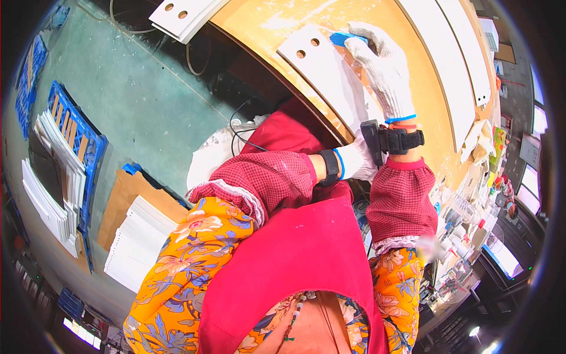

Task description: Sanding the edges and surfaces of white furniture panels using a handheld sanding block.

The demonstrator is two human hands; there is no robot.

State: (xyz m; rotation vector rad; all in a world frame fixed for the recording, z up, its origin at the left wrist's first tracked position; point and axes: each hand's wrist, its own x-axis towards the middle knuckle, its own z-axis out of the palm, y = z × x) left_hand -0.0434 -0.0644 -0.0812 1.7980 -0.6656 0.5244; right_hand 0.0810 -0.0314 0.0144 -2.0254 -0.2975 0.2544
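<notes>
My right hand (384,68), in a white knit glove, is closed around a small blue block-like tool (346,39). It holds the tool at the far edge of a white panel (323,74) that has two round holes near its left end. The panel lies flat on the tan worktable (253,16), close to its near edge. My left hand (357,160), also gloved, is by the panel's near right end, below my right wrist. Its fingers are hidden behind the black strapped device (372,144) on that wrist.
Long white panels (433,65) lie along the table's right side. Another white board with two holes (184,17) juts in at the top left. Stacked white boards (62,159) sit on a blue pallet (97,171); more boards (141,236) rest on cardboard. Bottles and clutter (463,230) crowd the right.
</notes>
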